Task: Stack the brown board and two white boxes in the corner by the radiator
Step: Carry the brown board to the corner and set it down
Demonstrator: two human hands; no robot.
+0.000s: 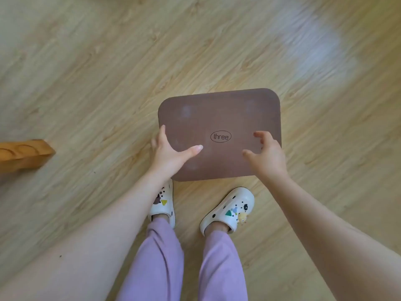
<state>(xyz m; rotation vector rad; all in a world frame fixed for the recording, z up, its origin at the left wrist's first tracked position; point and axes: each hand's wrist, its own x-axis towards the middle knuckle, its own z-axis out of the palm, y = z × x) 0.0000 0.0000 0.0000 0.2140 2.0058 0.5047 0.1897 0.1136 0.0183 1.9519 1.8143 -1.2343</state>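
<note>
1. I see the brown board (219,118) held flat above the wood floor (108,61), face up, rounded corners, an oval "three" logo (221,136) just nearer than its centre.
2. Left hand (168,153) is on the board's left edge: thumb lies across the top face pointing toward the logo, the other fingers wrap over the edge and go underneath. That's a closed grip on the board.
3. Right hand (268,156) is at the board's right edge, fingers curled and spread, thumb over the top face. I can't tell whether it is clamped on the board or only hovering at the edge; contact under the board is hidden.
4. Below the board's near edge: two white clogs with coloured charms, left clog (162,205) partly under the board's near-left corner, right clog (230,209) clear of it. Lilac trousers (165,257) above both.
5. Well to the left of the board, at the frame edge, sits an orange-brown wooden piece (23,155) with round recesses; blurred.
6. Beyond the board's far-right corner, a pale light patch (314,46) lies on the floor.
7. No white boxes, radiator or corner in view, so the board's place relative to them can't be told.
</note>
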